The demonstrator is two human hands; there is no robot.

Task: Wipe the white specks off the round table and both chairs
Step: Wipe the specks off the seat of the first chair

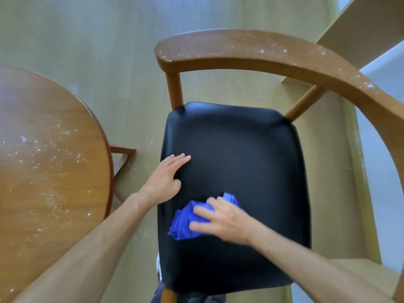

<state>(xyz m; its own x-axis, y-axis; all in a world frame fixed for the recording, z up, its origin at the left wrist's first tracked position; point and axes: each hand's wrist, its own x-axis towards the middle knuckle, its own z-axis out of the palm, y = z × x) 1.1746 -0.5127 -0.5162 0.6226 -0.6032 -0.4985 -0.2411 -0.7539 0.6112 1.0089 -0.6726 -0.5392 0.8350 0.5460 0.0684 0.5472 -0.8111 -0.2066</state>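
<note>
Pale wood-look floor lies under everything here, with a round wooden bench at the left and a wooden chair just beside it at the right. The chair's black padded seat looks free of specks where it shows, while white specks lie thick along the curved wooden backrest rail and more are scattered over the bench top.

The right hand presses a crumpled blue cloth onto the near left part of the seat, its fingers spread and fairly straight over the cloth rather than curled round it; the hand is blurred, so it is probably mid-stroke. The left hand rests flat and open on the seat's left edge, holding nothing, apparently bracing the chair.

The main risk is where the specks end up. A few already lie on the floor between bench and chair, and a sideways stroke off the seat edge would push more down there instead of gathering them in the cloth. Since the cloth is only pressed, not gripped, it could slide out from under the palm on the smooth padding. Wiping the rail after the seat could also shower specks back onto the cleaned seat below it. A second chair is not in view.
</note>
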